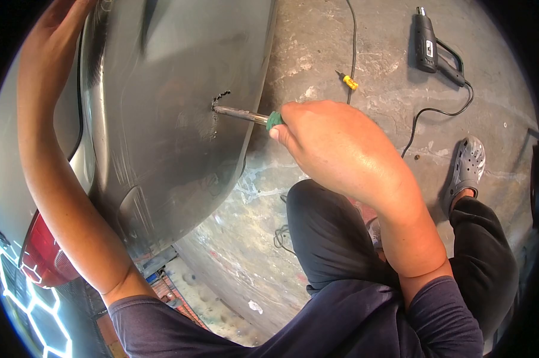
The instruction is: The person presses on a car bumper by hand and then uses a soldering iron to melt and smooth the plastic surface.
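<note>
My right hand [323, 131] is wrapped round the green handle of a tool with a metal shaft [242, 113]. The shaft's tip touches the grey car bumper [168, 119] at a rough, dark, jagged crack [222, 95]. Scratches mark the bumper around and below it. At the upper left, my left hand [58, 27] lies by the bumper's upper edge; its fingers run out of the frame, so what they do is hidden.
A black heat gun [427, 48] with a cord lies on the concrete floor [389, 95] at the upper right. A small yellow-handled screwdriver [350, 82] lies beside another cable. The red tail light [46, 253] is at the lower left, my clog-clad foot [469, 161] at the right.
</note>
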A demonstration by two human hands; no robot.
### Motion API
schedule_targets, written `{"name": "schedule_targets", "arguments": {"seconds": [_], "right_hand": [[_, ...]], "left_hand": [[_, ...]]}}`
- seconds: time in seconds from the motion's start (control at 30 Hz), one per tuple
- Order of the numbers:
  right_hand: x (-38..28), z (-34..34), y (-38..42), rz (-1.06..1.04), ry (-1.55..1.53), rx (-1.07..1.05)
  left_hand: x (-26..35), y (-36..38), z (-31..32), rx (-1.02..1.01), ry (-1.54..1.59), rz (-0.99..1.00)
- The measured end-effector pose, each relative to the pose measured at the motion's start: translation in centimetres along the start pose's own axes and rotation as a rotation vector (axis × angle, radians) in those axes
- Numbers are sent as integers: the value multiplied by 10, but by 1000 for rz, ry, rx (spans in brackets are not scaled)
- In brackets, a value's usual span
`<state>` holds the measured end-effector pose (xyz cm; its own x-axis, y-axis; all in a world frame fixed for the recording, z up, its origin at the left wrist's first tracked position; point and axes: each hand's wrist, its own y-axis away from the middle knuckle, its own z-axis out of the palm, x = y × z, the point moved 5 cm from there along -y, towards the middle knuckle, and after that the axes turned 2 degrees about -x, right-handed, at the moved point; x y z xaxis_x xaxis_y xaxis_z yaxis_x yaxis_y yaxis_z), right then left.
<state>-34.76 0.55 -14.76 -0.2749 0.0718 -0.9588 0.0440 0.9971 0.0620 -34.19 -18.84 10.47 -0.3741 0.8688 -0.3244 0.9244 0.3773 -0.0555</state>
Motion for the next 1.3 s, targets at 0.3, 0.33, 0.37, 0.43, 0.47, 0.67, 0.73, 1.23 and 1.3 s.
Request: {"name": "schedule_targets", "arguments": {"seconds": [0.3, 0.33, 0.37, 0.43, 0.47, 0.67, 0.73, 1.23, 1.3], "right_hand": [[-3, 0, 2, -25, 2, 9], [-4, 1, 2, -34, 5, 17], [-4, 1, 2, -38, 1, 19], [-5, 0, 3, -47, -7, 24], [-6, 1, 3, -47, -7, 28], [-8, 1, 3, -45, 7, 27], [-8, 1, 3, -52, -1, 28], [38, -54, 47, 64, -42, 283], [54, -63, 44, 164, -163, 229]], "left_hand": [[0, -1, 0, -3, 1, -1], [-1, 0, 1, -3, 1, -1], [0, -1, 1, -3, 2, 0], [0, -1, 1, -6, 4, 1], [-1, -1, 0, -5, 1, -1], [0, -1, 0, 0, 1, 1], [0, -2, 0, -2, 2, 1], [5, -5, 0, 16, -3, 11], [7, -4, 1, 18, 0, 15]]}}
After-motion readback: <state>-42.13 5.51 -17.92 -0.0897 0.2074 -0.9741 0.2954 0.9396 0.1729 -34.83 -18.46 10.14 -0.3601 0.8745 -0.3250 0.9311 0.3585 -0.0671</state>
